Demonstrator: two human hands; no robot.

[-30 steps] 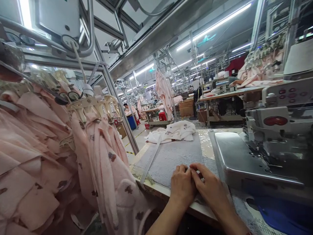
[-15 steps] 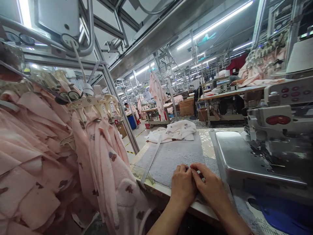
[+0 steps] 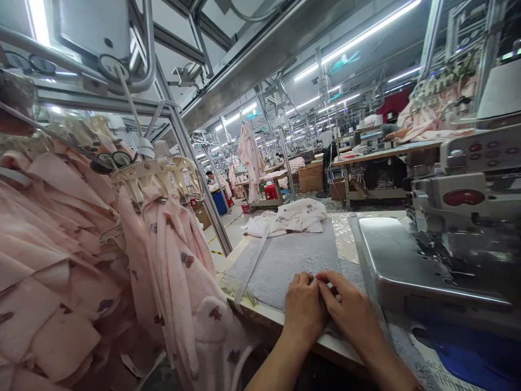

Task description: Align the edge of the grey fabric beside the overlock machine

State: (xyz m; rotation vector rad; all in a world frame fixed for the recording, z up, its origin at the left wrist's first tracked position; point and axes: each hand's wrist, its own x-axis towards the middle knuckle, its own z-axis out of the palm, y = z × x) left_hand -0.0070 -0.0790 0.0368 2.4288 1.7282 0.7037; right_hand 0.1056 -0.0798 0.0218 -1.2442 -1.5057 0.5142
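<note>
Head view is showing both hands together at the near edge of the work surface (image 3: 265, 316), over a grey cloth (image 3: 291, 266) that is lying flat there. The left hand (image 3: 305, 304) is curling inward and the right hand (image 3: 347, 304) is angling across to meet it, thumb and fingers bunching at the fingertips. Whether they are pinching anything small cannot be told, since the fingers are hiding the contact point. The forearms are coming in low from the front, so the edge is probably giving the hands some support.

The grey cloth is probably serving as a soft cover, lying between the hands and the glossy film (image 3: 345, 239) that is showing beside it. A pale strip (image 3: 253, 266) is running across its left part, perhaps holding it down. A white printed fabric (image 3: 301, 216) is lying bunched at the far end, leaving the nearer part free for the hands. To the right, the sewing machine (image 3: 450, 196) is standing close by, likely for easy reach. To the left, a pink garment (image 3: 187, 266) is hanging from a clip hanger (image 3: 157, 169), which is presumably keeping it off the floor.
</note>
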